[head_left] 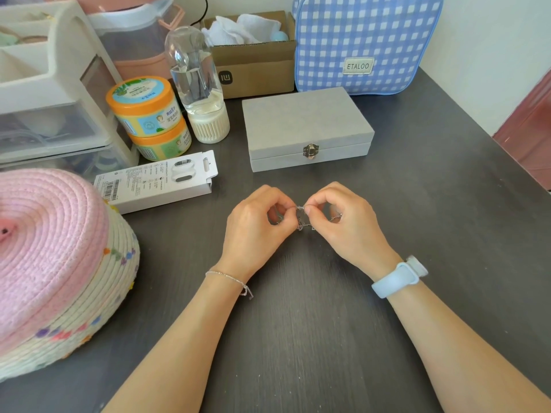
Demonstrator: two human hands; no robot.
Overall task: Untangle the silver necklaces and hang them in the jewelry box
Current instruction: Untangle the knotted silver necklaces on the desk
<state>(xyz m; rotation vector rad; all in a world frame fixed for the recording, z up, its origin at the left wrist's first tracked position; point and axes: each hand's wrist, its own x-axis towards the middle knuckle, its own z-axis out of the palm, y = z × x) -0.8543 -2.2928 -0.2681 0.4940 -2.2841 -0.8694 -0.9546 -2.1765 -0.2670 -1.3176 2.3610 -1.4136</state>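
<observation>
Both hands pinching the necklace tangle, mid-table.
My left hand (256,222) and right hand (343,222) pinch the silver necklaces (301,217) between fingertips, chain bunched between them above the table (313,338). Jewelry box (307,129) toward far edge, latched shut; contents unseen.

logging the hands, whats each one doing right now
Left hand: pinching the tangled necklaces.
Right hand: pinching the same necklaces.

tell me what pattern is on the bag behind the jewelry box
Blue and white checks on the bag, clearest in the head view.
</observation>
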